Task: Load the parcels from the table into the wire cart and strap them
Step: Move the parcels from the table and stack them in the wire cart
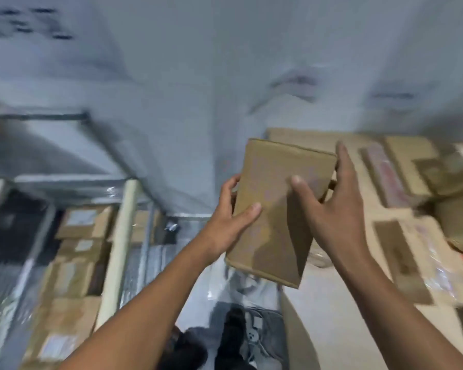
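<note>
At the far left stands the wire cart, with several stacked parcels already inside it, labels facing up; motion blur hides the wire walls' detail. Next comes the left hand, grasping the held parcel with its thumb across the front face and its fingers wrapped round the left edge. The parcel is in the air between cart and worktop, tilted, touching neither. The right hand grasps it too, thumb pressed on the front face and long fingers behind the right edge. Furthest right, the waiting parcels lie on the worktop, some taped, some overlapping.

Judging the risk: both grips sit on the upper half of a smooth box, so its lower end could swing and slip free. The cart's upright post stands between the parcel and the load, and a corner may well clip it. The stack inside looks uneven, so 1 more box set carelessly could slide. No strap is visible
</note>
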